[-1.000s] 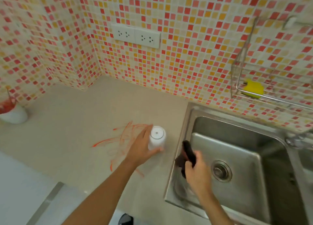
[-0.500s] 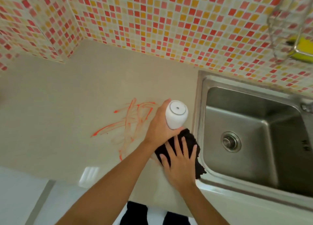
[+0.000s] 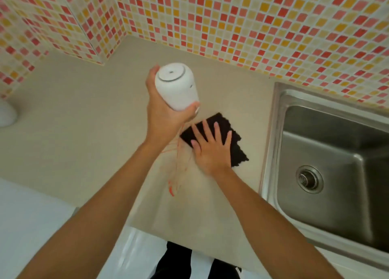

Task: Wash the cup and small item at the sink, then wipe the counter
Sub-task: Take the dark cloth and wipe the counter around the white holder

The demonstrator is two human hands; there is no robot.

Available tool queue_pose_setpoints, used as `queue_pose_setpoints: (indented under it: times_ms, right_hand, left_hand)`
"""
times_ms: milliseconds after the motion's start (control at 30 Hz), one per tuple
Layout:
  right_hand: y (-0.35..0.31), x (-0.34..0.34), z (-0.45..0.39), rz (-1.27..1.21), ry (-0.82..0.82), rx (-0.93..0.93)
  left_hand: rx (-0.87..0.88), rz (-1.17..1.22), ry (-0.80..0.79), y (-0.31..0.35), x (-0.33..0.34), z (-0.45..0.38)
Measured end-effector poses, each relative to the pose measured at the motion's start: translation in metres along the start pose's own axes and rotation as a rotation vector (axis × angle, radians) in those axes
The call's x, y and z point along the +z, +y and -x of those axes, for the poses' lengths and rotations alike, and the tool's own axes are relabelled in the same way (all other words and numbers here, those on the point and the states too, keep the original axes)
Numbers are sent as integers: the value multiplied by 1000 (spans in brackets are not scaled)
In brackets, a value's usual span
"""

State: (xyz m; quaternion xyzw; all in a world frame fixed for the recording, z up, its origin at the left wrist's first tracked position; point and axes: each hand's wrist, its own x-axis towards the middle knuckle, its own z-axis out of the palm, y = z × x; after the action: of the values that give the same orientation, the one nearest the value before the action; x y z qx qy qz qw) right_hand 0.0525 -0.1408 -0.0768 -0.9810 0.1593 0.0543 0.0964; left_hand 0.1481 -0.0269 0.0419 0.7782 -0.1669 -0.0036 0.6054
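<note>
My left hand [image 3: 163, 114] grips a white cup [image 3: 176, 87] held upside down, its base toward the camera, lifted above the beige counter [image 3: 73, 121]. My right hand [image 3: 210, 148] lies flat with fingers spread on a dark cloth [image 3: 221, 121], pressing it onto the counter just left of the sink. Thin orange-red smears [image 3: 174, 173] remain on the counter below and left of the cloth; part of the stain is hidden under my left wrist and the cloth.
A steel sink [image 3: 328, 169] with a round drain [image 3: 309, 178] lies to the right. Mosaic tiled wall [image 3: 231, 22] runs behind the counter. A white rounded object [image 3: 6, 114] sits at the far left edge. The counter's front edge runs near my forearms.
The cup has risen higher off the counter in my left hand. My right hand brought the cloth out of the sink onto the counter and slid it up over the stain.
</note>
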Motion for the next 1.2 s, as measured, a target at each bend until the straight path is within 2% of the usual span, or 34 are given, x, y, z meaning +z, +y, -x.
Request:
queue_pose_setpoints:
  times_ms: [67, 133, 233, 300, 367, 433, 533, 600, 700, 800, 867, 900, 967, 1000, 1067, 1133, 1200]
  right_hand:
    - [14, -1, -21, 2, -27, 100]
    - [12, 3, 6, -1, 33, 117]
    - [-32, 19, 104, -31, 53, -21]
    - [-61, 27, 136, -12, 39, -167]
    - [-72, 26, 97, -7, 22, -282]
    - [-70, 19, 27, 22, 74, -266]
    - [-46, 2, -78, 3, 56, -5]
    - [-35, 1, -108, 2, 35, 117]
    - [-56, 11, -68, -47, 116, 133]
    - [-111, 30, 48, -95, 125, -53]
    - [-128, 34, 91, -99, 65, -200]
    - [-126, 31, 80, -105, 16, -256]
    - [-119, 26, 17, -64, 76, -303]
    - [-116, 21, -23, -34, 86, -271]
    - [-109, 15, -88, -5, 61, -94]
    - [-118, 22, -96, -26, 52, 27]
    - [-137, 27, -43, -86, 81, -33]
  left_hand:
    - [30, -58, 66, -6, -38, -9]
    - [35, -107, 104, -15, -74, -14]
    - [36, -157, 142, -28, -111, -16]
    - [21, -157, 163, -37, -122, -13]
    - [-2, -145, 174, -46, -125, -6]
    - [-11, -148, 176, -54, -125, 1]
    - [-21, -141, 173, -65, -123, 7]
    - [-20, -142, 160, -70, -123, 6]
    - [-30, -135, 141, -73, -124, 2]
    - [-51, -123, 160, -70, -124, -7]
    - [-61, -112, 162, -66, -123, -12]
    - [-57, -112, 161, -64, -123, -14]
    - [-44, -114, 157, -61, -124, -16]
    - [-38, -116, 157, -60, -125, -15]
    - [-22, -129, 163, -60, -127, -13]
    - [-29, -138, 164, -61, -130, -13]
    - [-42, -129, 179, -62, -132, -14]
